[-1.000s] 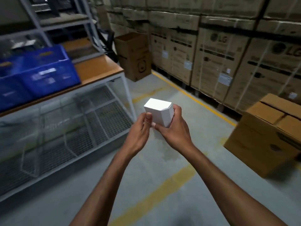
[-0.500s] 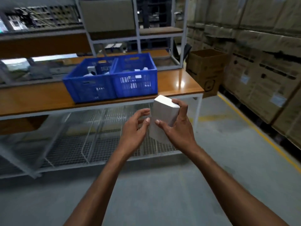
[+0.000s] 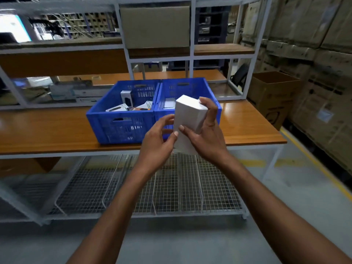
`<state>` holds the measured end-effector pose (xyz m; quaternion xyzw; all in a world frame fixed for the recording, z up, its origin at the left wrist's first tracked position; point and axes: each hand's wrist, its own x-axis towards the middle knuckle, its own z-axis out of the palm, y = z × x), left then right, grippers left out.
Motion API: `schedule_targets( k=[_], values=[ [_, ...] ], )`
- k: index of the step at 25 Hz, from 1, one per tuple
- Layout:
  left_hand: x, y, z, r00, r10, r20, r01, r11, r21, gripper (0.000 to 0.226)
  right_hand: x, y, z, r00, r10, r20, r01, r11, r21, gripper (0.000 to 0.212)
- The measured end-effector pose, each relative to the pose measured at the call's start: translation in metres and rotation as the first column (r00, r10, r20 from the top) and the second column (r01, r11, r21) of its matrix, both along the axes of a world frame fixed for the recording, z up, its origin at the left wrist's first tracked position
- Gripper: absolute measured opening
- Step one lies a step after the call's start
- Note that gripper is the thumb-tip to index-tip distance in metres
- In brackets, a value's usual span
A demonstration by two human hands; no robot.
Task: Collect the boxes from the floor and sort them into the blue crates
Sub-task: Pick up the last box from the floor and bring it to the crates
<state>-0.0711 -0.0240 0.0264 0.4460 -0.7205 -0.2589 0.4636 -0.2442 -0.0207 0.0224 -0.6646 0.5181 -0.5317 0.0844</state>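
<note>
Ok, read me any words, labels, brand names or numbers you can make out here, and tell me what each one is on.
None can be read.
White box in both hands: blank faces.
Small boxes in the left blue crate: print too small.
Open carton at right: a round mark, unreadable.
Stacked cartons along the wall: dark print and white labels, blurred.

A glossy orange-brown wooden counter (image 3: pixel 57 130) on a white metal frame stands on a grey concrete floor (image 3: pixel 171 242) with yellow painted lines (image 3: pixel 312 162), a wire-mesh shelf (image 3: pixel 171 189) beneath, stacked brown cardboard cartons (image 3: pixel 314 54) at right.
</note>
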Motion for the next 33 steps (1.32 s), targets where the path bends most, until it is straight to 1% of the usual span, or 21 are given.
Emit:
schedule_targets(
  k=[4,8,13,16,19,21,24,26,28,29,30,31,32,33],
  values=[
    [0.023,-0.091,0.007,0.999,-0.030,-0.014,0.030,0.999,-0.014,0.046,0.026,-0.087,0.006,1.000,-0.024,0.010,0.024,1.000,-0.017,0.084],
    [0.044,-0.177,0.019,0.995,-0.099,-0.010,0.099,0.995,-0.017,0.047,0.051,-0.161,0.017,0.993,-0.108,0.049,0.109,0.994,-0.023,0.088],
    [0.048,-0.265,0.026,0.991,-0.132,0.009,0.132,0.991,-0.030,0.049,0.062,-0.235,0.030,0.977,-0.198,0.081,0.198,0.980,0.010,0.083],
    [0.040,-0.307,0.027,0.991,-0.132,0.030,0.133,0.991,-0.019,0.048,0.056,-0.278,0.031,0.974,-0.208,0.088,0.207,0.978,0.020,0.081],
    [0.036,-0.343,0.024,0.990,-0.115,0.082,0.118,0.993,-0.028,0.045,0.045,-0.321,0.023,0.979,-0.163,0.118,0.158,0.986,0.055,0.072],
    [0.033,-0.363,0.020,0.985,-0.109,0.132,0.108,0.994,0.014,0.045,0.037,-0.347,0.016,0.980,-0.153,0.125,0.139,0.984,0.115,0.068],
    [0.032,-0.390,0.006,0.949,-0.095,0.300,0.082,0.995,0.056,0.046,0.030,-0.376,0.010,0.983,-0.165,0.084,0.140,0.960,0.243,0.067],
    [0.031,-0.407,-0.002,0.913,-0.089,0.399,0.069,0.996,0.064,0.044,0.025,-0.391,0.010,0.982,-0.177,0.062,0.141,0.915,0.379,0.067],
    [0.031,-0.418,-0.007,0.853,-0.111,0.511,0.085,0.994,0.074,0.037,0.018,-0.399,0.005,0.982,-0.184,0.046,0.131,0.835,0.535,0.069],
    [0.031,-0.423,-0.010,0.803,-0.139,0.580,0.114,0.990,0.080,0.034,0.014,-0.404,0.001,0.982,-0.190,0.003,0.149,0.780,0.608,0.069],
    [0.032,-0.426,-0.013,0.749,-0.174,0.640,0.150,0.984,0.092,0.034,0.012,-0.405,-0.002,0.979,-0.185,-0.086,0.194,0.716,0.670,0.067],
    [0.034,-0.429,-0.016,0.709,-0.207,0.675,0.180,0.977,0.110,0.036,0.007,-0.408,-0.008,0.962,-0.155,-0.226,0.272,0.649,0.711,0.063],
    [0.037,-0.433,-0.018,0.692,-0.232,0.683,0.203,0.971,0.124,0.039,0.004,-0.411,-0.014,0.921,-0.102,-0.377,0.360,0.592,0.721,0.057],
    [0.040,-0.436,-0.020,0.690,-0.251,0.679,0.219,0.966,0.135,0.040,0.001,-0.413,-0.019,0.869,-0.040,-0.494,0.431,0.550,0.715,0.051]
  ],
)
